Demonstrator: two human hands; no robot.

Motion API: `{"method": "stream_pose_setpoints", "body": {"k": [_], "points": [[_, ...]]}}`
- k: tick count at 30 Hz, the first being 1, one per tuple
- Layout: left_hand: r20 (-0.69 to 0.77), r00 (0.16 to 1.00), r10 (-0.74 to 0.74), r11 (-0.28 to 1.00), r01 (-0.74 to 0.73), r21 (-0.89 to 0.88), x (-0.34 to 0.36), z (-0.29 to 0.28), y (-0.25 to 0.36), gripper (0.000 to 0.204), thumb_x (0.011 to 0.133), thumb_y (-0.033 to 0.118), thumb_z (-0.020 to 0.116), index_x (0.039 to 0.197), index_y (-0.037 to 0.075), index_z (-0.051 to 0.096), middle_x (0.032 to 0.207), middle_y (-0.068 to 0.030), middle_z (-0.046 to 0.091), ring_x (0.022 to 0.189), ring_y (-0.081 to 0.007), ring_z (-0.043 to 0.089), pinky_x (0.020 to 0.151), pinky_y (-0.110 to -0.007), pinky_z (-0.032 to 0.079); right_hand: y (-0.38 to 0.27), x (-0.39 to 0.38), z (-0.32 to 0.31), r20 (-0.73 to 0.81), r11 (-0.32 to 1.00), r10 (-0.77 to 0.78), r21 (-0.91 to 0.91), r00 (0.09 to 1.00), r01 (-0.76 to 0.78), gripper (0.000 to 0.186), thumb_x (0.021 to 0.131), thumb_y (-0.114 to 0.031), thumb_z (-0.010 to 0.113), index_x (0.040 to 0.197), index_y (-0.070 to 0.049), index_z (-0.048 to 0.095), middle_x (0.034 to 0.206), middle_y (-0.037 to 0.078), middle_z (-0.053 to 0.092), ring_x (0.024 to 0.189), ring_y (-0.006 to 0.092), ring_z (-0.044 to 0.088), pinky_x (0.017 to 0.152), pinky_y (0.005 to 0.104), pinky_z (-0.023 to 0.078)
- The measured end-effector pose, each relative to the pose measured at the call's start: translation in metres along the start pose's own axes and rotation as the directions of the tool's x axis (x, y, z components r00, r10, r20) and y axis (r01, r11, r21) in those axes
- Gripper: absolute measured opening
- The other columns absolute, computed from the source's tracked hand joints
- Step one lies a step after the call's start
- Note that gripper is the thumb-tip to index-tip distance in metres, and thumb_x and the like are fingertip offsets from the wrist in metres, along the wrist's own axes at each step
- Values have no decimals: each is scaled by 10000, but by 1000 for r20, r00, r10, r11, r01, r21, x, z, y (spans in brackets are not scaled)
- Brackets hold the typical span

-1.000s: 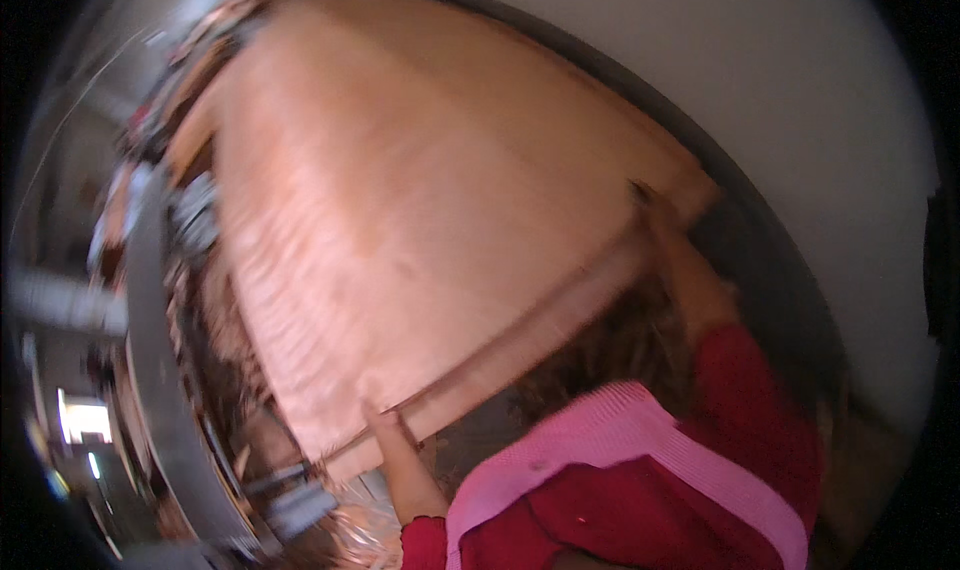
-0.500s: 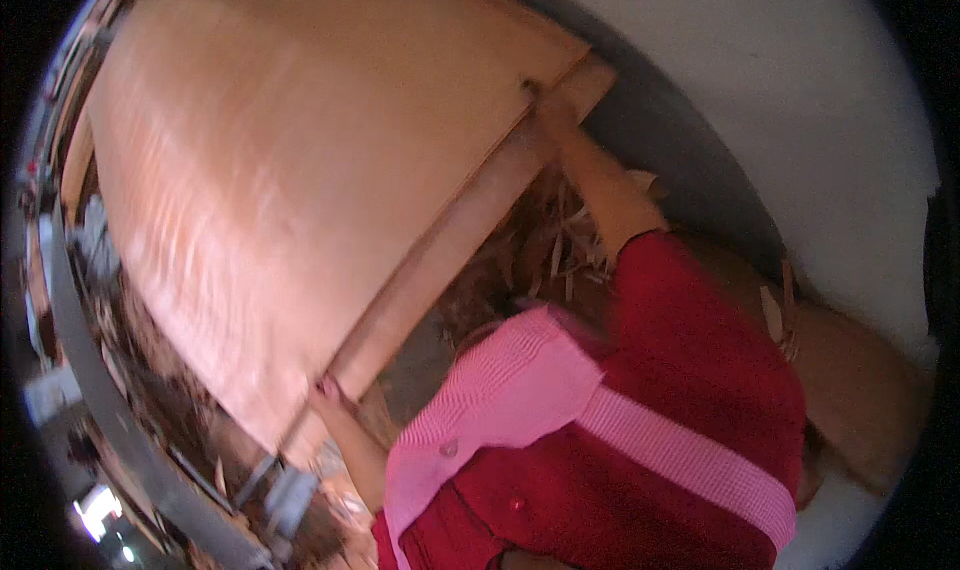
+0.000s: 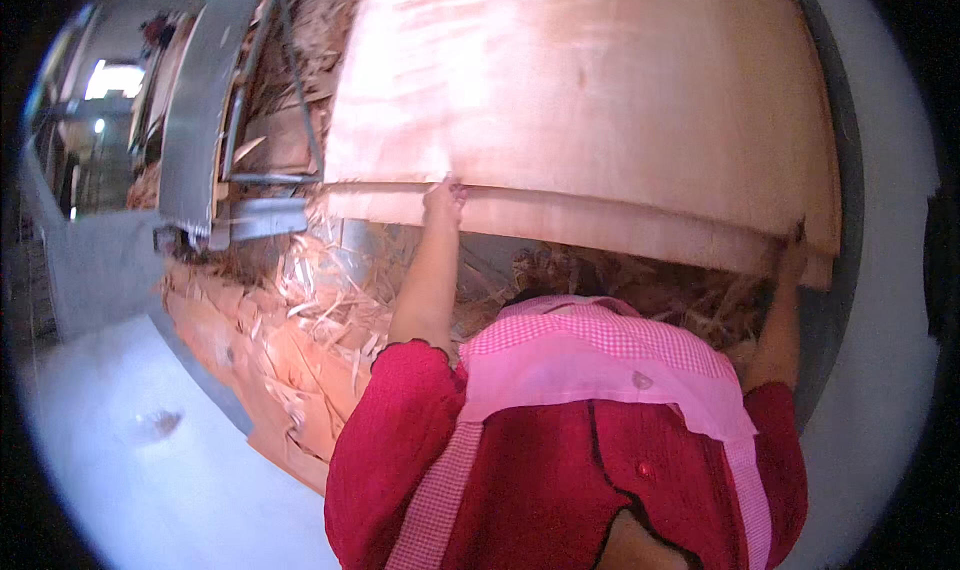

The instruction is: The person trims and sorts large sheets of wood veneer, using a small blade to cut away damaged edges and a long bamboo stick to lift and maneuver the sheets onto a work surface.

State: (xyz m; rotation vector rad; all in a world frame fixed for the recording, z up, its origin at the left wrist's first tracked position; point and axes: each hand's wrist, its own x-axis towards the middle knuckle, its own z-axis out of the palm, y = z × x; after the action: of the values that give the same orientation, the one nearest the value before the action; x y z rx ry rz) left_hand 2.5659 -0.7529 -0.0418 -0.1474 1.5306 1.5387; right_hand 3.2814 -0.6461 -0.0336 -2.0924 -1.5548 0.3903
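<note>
A large pale veneer sheet (image 3: 590, 80) lies over another, whose near strip (image 3: 600, 220) shows below its edge. My left hand (image 3: 447, 195) has its fingers closed on the upper sheet's near edge, left of centre. My right hand (image 3: 791, 247) grips that same edge near the right corner; its fingertips are dark and small in view. Beneath the sheets and around my forearms lie curly wood shavings and torn veneer scraps (image 3: 290, 380). My red sleeves and pink checked apron fill the bottom.
A grey metal beam (image 3: 200, 100) and tubular frame (image 3: 236, 120) run along the left, beside piled scraps (image 3: 300, 55). A grey metal tray (image 3: 265, 213) sits by the frame's near end. Pale floor (image 3: 140, 470) borders the scraps at lower left. A bright window (image 3: 115, 75) shows behind.
My view has swung round, so the sheet's near edge now lies nearly level instead of diagonal. Both hands appear higher at left and lower at right, still at that edge.
</note>
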Motion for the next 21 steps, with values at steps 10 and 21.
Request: {"method": "stream_pose_setpoints", "body": {"k": [10, 21], "points": [[-197, 980, -6, 993, 29, 114, -34, 32, 5, 199, 750, 57, 610, 917, 32, 506, 730, -70, 563, 602, -166, 563, 485, -233, 455, 23, 8, -11, 7, 979, 172, -115, 985, -170, 444, 882, -252, 421, 1279, -86, 314, 1285, 150, 349, 1065, 328, 452, 884, 395, 381], [-383, 869, 314, 942, -234, 240, -48, 38, 8, 274, 758, 104, 608, 1006, 20, 526, 693, -35, 530, 501, -127, 444, 410, -250, 304, -81, -19, -50, 28, 883, 467, 45, 884, -468, 382, 882, -295, 401, 1211, -107, 447, 1122, 154, 526, 978, 313, 515, 835, 372, 395]]}}
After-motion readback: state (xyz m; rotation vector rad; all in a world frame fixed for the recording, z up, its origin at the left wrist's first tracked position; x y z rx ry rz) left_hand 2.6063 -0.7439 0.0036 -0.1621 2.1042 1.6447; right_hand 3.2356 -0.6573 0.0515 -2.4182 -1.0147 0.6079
